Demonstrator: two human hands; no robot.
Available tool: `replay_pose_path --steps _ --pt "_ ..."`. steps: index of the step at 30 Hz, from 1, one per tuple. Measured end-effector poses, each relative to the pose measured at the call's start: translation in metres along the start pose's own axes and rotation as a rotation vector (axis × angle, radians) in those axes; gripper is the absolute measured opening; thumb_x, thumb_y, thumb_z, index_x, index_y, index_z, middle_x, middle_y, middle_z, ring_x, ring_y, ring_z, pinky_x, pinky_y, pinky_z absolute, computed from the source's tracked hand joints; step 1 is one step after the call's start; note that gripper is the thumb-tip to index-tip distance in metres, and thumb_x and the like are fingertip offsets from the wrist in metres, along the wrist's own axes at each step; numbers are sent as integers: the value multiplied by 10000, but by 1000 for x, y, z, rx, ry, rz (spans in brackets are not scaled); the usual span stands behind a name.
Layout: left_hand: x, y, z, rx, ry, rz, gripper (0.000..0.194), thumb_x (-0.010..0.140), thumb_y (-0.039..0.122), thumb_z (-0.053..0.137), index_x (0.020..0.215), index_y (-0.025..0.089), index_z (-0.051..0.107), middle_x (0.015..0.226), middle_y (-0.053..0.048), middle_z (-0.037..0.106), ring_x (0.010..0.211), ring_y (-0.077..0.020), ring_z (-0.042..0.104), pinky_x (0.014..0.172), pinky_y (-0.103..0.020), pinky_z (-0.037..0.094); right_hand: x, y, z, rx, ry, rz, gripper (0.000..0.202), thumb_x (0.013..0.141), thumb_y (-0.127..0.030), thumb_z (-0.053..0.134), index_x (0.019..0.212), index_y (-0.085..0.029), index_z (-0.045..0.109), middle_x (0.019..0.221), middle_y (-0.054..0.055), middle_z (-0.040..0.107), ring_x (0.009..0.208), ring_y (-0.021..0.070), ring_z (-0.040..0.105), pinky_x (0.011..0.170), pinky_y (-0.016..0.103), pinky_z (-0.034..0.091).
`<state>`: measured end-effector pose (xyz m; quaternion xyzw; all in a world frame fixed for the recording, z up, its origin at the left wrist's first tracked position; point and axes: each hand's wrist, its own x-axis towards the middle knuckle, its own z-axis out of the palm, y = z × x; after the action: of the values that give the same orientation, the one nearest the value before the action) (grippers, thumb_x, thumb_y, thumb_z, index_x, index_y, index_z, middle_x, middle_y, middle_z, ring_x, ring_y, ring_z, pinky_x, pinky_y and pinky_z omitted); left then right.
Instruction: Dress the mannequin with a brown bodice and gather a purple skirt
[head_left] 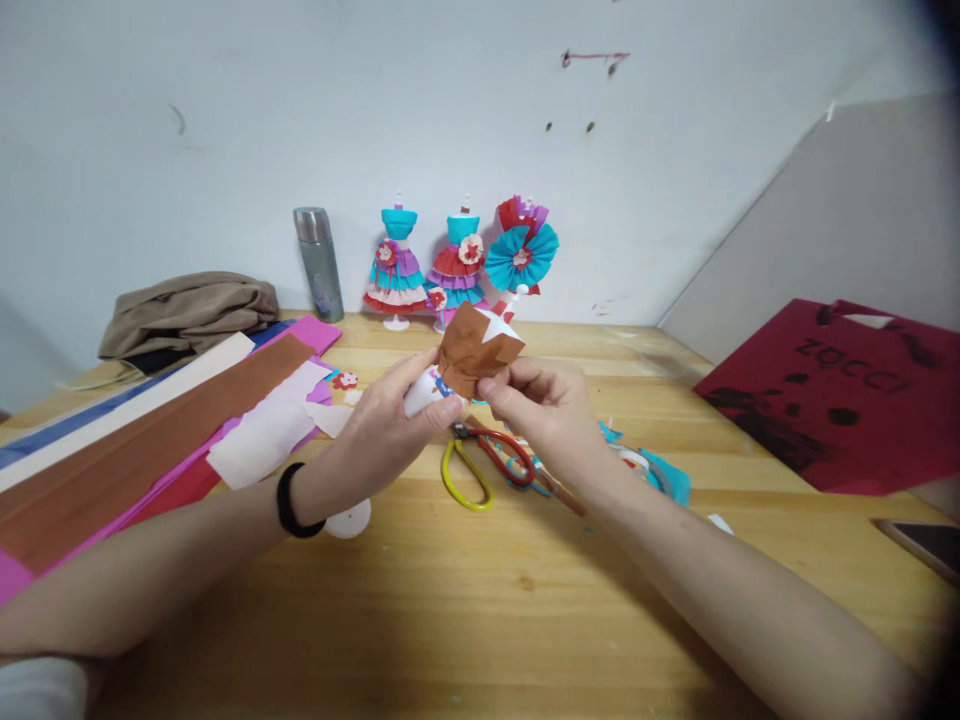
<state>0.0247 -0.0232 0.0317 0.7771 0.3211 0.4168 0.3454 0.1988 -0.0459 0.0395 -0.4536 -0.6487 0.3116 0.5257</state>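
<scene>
My left hand (397,405) is wrapped round a small white form with blue and pink marks (421,394), in the middle of the view. Brown crepe paper (474,345) covers the upper end of the form and flares upward, with a white piece showing behind its right edge. The thumb and fingers of my right hand (536,400) pinch the lower right edge of this paper. Just below the hands, scissors (487,465) with one yellow and one red handle lie on the wooden table (450,600).
Paper strips (165,440) and a brown cloth (191,305) lie at left. Near the wall stand a flask (319,265), small paper dresses (397,265) and a blue rosette (522,258). Blue scraps (667,478), a red bag (832,400) and a phone (922,540) are at right.
</scene>
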Motion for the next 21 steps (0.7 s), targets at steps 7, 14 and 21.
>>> replay_pose_path --steps 7,14,21 --pt "0 -2 -1 52 11 -9 442 899 367 584 1293 166 586 1270 -94 657 1141 -255 600 981 -382 471 2 -2 -2 16 41 -21 334 764 -400 580 536 -215 421 469 -47 382 449 85 322 453 261 242" --pt "1 -5 -2 5 -13 8 450 897 358 587 1304 167 580 1306 -102 637 1226 -269 564 1072 -412 427 6 -3 -4 89 32 36 279 718 -390 628 536 -214 511 429 -56 365 395 70 262 401 248 206" --pt "0 -2 -2 -78 -45 -36 395 896 365 572 1237 172 619 1111 -70 692 981 -205 627 865 -316 515 4 -2 -5 91 -25 76 280 727 -409 614 564 -192 541 438 -62 375 413 68 278 411 238 217"
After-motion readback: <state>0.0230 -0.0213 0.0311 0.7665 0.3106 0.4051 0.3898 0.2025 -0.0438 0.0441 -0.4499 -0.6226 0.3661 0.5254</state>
